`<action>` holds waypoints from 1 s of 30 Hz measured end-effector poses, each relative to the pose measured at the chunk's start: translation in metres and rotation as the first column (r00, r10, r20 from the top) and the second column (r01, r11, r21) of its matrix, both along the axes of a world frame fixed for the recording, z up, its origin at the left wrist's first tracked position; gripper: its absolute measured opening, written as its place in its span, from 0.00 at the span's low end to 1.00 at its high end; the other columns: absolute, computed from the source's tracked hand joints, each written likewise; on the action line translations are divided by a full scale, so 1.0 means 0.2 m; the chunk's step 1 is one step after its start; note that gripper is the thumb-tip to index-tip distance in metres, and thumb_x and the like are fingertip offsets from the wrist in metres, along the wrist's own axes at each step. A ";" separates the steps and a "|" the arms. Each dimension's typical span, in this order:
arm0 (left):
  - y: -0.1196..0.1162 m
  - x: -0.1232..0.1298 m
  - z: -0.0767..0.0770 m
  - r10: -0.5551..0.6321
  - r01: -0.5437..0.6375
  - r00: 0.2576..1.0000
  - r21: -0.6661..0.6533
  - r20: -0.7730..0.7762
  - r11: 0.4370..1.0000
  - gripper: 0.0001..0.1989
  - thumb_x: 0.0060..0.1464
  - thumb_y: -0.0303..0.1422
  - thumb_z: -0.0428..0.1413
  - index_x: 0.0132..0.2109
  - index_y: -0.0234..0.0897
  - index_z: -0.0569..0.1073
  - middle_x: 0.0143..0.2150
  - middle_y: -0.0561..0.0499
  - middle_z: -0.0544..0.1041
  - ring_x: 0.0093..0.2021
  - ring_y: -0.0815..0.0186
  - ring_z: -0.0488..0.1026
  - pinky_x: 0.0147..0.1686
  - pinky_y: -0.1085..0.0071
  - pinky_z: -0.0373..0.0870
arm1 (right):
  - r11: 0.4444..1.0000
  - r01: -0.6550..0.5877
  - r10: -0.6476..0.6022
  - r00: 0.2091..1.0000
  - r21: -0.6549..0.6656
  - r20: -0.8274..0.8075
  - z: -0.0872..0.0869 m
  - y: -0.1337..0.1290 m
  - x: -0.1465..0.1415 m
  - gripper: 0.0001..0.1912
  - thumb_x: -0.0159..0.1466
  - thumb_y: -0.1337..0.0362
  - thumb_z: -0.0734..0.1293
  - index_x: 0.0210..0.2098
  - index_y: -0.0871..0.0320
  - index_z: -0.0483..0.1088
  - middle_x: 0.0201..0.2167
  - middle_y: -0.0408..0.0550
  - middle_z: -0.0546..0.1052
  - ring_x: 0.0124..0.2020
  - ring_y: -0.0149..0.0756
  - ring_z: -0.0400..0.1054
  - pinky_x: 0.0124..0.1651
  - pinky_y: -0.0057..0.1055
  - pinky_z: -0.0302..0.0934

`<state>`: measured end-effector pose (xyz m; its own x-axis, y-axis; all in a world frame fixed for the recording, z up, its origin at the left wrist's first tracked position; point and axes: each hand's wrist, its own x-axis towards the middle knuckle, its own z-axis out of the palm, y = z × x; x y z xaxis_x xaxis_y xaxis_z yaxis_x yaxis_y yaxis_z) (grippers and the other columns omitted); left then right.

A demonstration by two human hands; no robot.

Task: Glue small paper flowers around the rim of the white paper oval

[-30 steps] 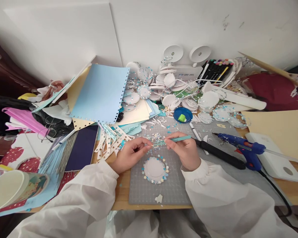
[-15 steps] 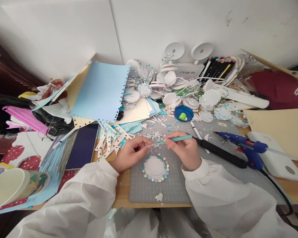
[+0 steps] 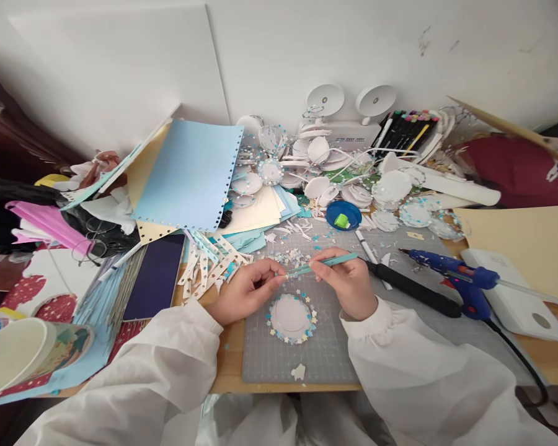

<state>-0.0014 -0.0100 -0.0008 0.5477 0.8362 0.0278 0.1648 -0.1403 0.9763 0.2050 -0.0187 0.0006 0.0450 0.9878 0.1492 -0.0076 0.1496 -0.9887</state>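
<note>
Teal tweezers (image 3: 332,260) are pinched in my right hand (image 3: 348,282), their tips pointing left toward my left fingertips. My left hand (image 3: 251,288) is closed in a pinch on a tiny pale paper piece (image 3: 286,277), too small to make out fully. Just below both hands, a round white disc (image 3: 290,316) lies flat on the grey cutting mat (image 3: 260,362), ringed with small blue, white and cream paper stars. Loose paper stars (image 3: 297,256) are scattered on the mat behind my fingers.
At right lie a blue glue gun (image 3: 451,266), a black-handled tool (image 3: 413,290) and a white device (image 3: 516,300). A blue lid (image 3: 343,215) holds something green. Star-trimmed discs (image 3: 393,186) pile up behind. A paper cup (image 3: 37,353), dark phone (image 3: 153,279) and blue sheet (image 3: 190,173) are at left.
The tweezer tips and my right fingers have shifted very slightly right, off my left fingertips. My left hand keeps its pinch. The disc has not moved on the mat.
</note>
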 end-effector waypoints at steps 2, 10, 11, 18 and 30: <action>0.00 0.00 0.01 -0.006 0.006 1.000 -0.003 -0.006 1.000 0.14 0.61 0.41 0.51 0.39 0.32 0.69 0.23 0.58 0.58 0.23 0.74 0.53 0.23 0.76 0.51 | 1.000 -0.014 0.014 1.000 -0.014 -0.014 0.00 0.00 0.00 0.08 0.55 0.59 0.72 0.27 0.56 0.73 0.20 0.42 0.72 0.21 0.28 0.63 0.24 0.28 0.59; 0.00 0.00 0.01 -0.015 0.015 1.000 -0.013 -0.009 1.000 0.15 0.61 0.42 0.51 0.39 0.32 0.69 0.24 0.57 0.59 0.24 0.73 0.54 0.23 0.76 0.51 | 0.998 -0.032 0.028 0.997 -0.049 -0.077 -0.01 0.00 0.01 0.09 0.54 0.58 0.73 0.26 0.56 0.74 0.20 0.41 0.71 0.21 0.29 0.63 0.25 0.29 0.58; 0.00 0.00 0.01 -0.020 0.020 1.000 -0.013 -0.004 1.000 0.15 0.61 0.42 0.51 0.39 0.32 0.69 0.24 0.57 0.59 0.24 0.73 0.54 0.23 0.76 0.51 | 0.998 -0.038 0.033 0.995 -0.051 -0.090 -0.01 0.00 0.01 0.08 0.54 0.59 0.73 0.26 0.56 0.74 0.20 0.41 0.71 0.21 0.29 0.62 0.25 0.29 0.58; 0.00 0.00 0.01 -0.043 0.043 0.999 -0.016 0.016 0.999 0.13 0.61 0.40 0.51 0.39 0.32 0.69 0.24 0.57 0.60 0.24 0.73 0.55 0.24 0.76 0.51 | 0.996 -0.059 0.049 0.989 -0.070 -0.141 -0.01 0.01 0.01 0.07 0.54 0.60 0.73 0.26 0.56 0.74 0.19 0.41 0.71 0.21 0.28 0.63 0.26 0.28 0.57; 0.00 -0.01 0.01 -0.042 0.041 0.999 -0.019 -0.002 0.999 0.16 0.60 0.43 0.51 0.38 0.32 0.69 0.23 0.57 0.58 0.23 0.73 0.53 0.23 0.76 0.51 | 0.984 0.073 -0.123 0.937 -0.160 -0.328 0.03 0.04 0.05 0.13 0.50 0.57 0.74 0.23 0.56 0.69 0.21 0.40 0.69 0.19 0.26 0.59 0.22 0.28 0.55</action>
<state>-0.0031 -0.0105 0.0007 0.5819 0.8132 0.0107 0.1616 -0.1286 0.9784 0.2141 -0.0108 0.0075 0.1654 0.9856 -0.0344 -0.3345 0.0233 -0.9421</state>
